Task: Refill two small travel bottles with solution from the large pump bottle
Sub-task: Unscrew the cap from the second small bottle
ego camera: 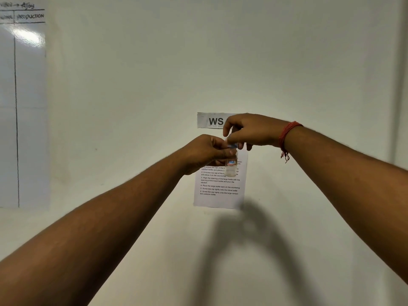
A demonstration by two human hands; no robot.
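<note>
Small clear plastic travel bottle [230,165] held upright, long axis vertical, neck pinched by left hand [204,153], blurred cap [231,145] gripped by right hand [249,130].

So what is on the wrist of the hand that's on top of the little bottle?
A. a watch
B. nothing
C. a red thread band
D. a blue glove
C: a red thread band is wound round the wrist of the right hand, whose fingers pinch the top of the small clear bottle that the left hand holds.
</note>
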